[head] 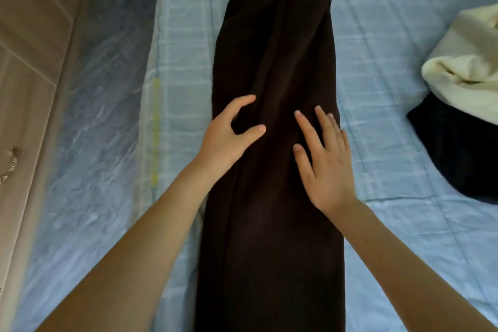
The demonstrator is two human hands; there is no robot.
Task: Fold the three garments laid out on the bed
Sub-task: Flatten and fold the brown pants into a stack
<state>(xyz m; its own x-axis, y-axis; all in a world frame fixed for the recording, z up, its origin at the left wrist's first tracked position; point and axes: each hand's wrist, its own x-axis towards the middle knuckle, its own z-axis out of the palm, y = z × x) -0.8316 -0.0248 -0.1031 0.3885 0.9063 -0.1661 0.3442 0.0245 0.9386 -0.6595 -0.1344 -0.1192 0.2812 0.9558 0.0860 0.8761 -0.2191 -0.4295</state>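
A long dark brown garment (275, 62) lies lengthwise down the middle of the bed, folded into a narrow strip. My left hand (229, 137) rests on its left side, fingers curved and apart, thumb and forefinger around a ridge of cloth. My right hand (323, 159) lies flat on the strip's right side, fingers spread. A cream garment (469, 62) sits crumpled at the right edge of the view, on top of a black garment (458, 153).
The bed has a light blue checked sheet (390, 89). Its left edge (153, 116) drops to a blue wrinkled cover. A beige wooden wardrobe (29, 62) stands at the far left.
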